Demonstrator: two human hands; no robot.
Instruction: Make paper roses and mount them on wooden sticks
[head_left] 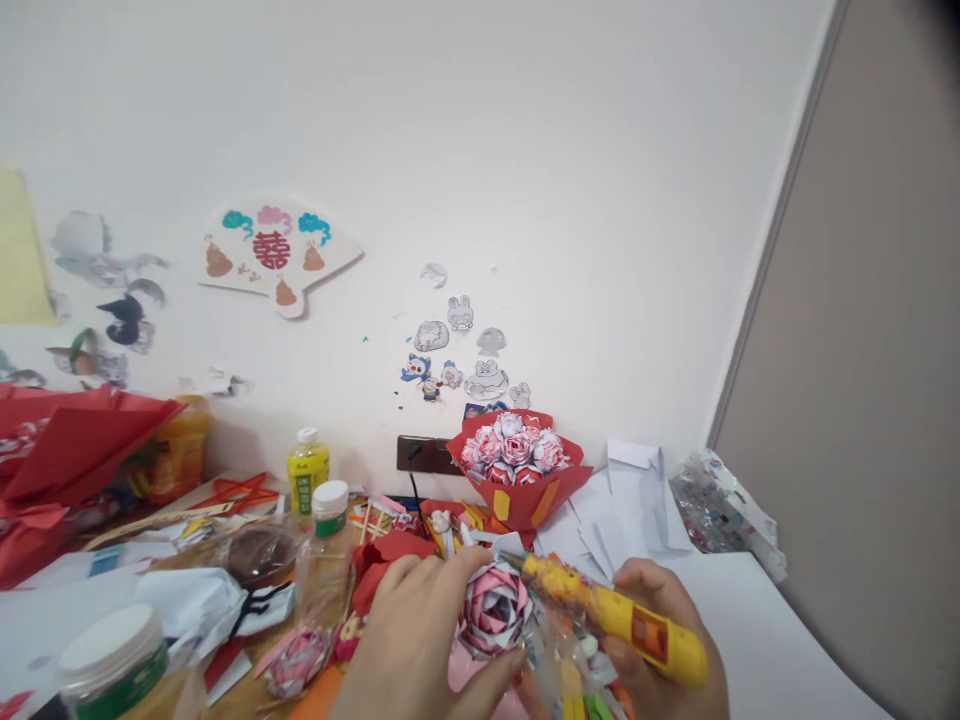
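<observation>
My left hand (pixel 412 635) is closed around a pink-and-white folded paper rose (pixel 495 610), its thumb under the bloom and its fingers behind it. In my right hand (pixel 675 640) lies a yellow stick-shaped glue gun (pixel 615 610), gripped along its barrel. The gun's tip points left and meets or nearly meets the rose's upper edge; I cannot tell if they touch. Left of my left hand, another paper rose (pixel 298 660) rests on the table. Just behind my hands stands a bouquet of paper roses (pixel 517 450) in red wrapping.
A white-lidded jar (pixel 112 650) stands at the front left, a smaller one (pixel 330 510) farther back by a yellow bottle (pixel 308 470). Another red-wrapped bouquet (pixel 90 460) fills the left edge. White paper (pixel 757 620) and a plastic bag (pixel 727 510) lie right. The wall closes off the back.
</observation>
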